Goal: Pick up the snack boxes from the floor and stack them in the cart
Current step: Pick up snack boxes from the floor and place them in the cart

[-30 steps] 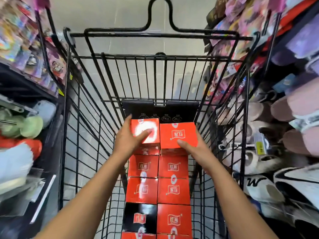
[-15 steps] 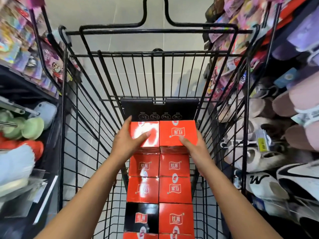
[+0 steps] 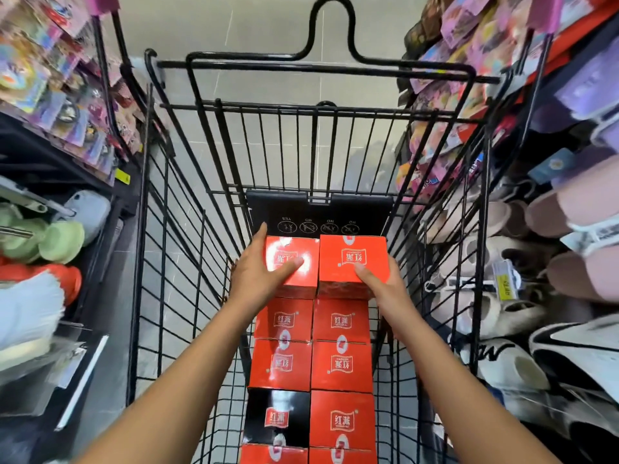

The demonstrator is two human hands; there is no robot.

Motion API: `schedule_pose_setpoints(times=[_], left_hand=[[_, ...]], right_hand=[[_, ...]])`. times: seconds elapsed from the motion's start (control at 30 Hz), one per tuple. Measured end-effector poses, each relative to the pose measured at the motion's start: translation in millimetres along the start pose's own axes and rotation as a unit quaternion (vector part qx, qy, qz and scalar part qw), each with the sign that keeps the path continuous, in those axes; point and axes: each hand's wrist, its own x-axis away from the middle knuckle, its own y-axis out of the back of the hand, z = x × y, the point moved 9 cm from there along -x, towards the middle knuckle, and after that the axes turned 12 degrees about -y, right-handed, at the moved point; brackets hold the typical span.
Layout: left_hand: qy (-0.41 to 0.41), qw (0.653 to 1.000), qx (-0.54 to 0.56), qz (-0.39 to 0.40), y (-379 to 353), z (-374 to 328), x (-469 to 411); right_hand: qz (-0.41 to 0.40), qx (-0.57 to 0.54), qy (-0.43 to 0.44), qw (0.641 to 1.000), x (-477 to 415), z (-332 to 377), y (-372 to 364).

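Black wire cart (image 3: 268, 106) fills the aisle, slippers (image 3: 576, 202) racked on the right, packets (image 3: 50, 88) hung on the left. Along its floor run two rows of red snack boxes (image 3: 341, 365), with one black box (image 3: 278, 418) near left. Over the far end, left red box (image 3: 301, 249) and right red box (image 3: 353, 256) sit side by side, touching. Left hand (image 3: 258, 272) clamps the left one, right hand (image 3: 382, 283) the right one, hands apart.

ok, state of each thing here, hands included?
left hand: grips left top box
right hand: grips right top box
left top box: upper layer, far end, held
right top box: beside it, held
lower red boxes: flat, two columns
black box: flat, left column
cart: partly loaded
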Motion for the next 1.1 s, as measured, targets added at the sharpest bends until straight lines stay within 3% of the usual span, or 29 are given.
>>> schedule_pose_setpoints(times=[0.1,0.17,0.3,0.37,0.53,0.8,0.97,1.1], left_hand=[[0.016,1.000,0.018,-0.009,5,0,1],[0.036,0.998,0.029,-0.036,17,-5,8],[-0.004,0.996,0.017,-0.089,61,-36,59],[-0.057,0.993,0.008,-0.101,90,-48,102],[-0.097,0.979,-0.075,-0.162,185,-17,235],[0.022,0.923,-0.139,-0.359,360,121,509],[0.124,0.874,-0.149,-0.445,409,203,711],[0.221,0.829,-0.141,-0.494,404,255,871]], right_hand=[[0.002,0.046,-0.023,0.999,8,4,0],[-0.038,0.073,-0.029,0.996,19,11,3],[-0.184,0.201,0.072,0.959,67,44,-6],[-0.201,0.289,0.126,0.927,103,56,-39],[-0.053,0.384,0.293,0.874,240,54,-188],[0.208,0.458,0.399,0.767,478,-57,-437],[0.338,0.494,0.442,0.668,623,-166,-556],[0.429,0.544,0.449,0.564,732,-276,-610]])
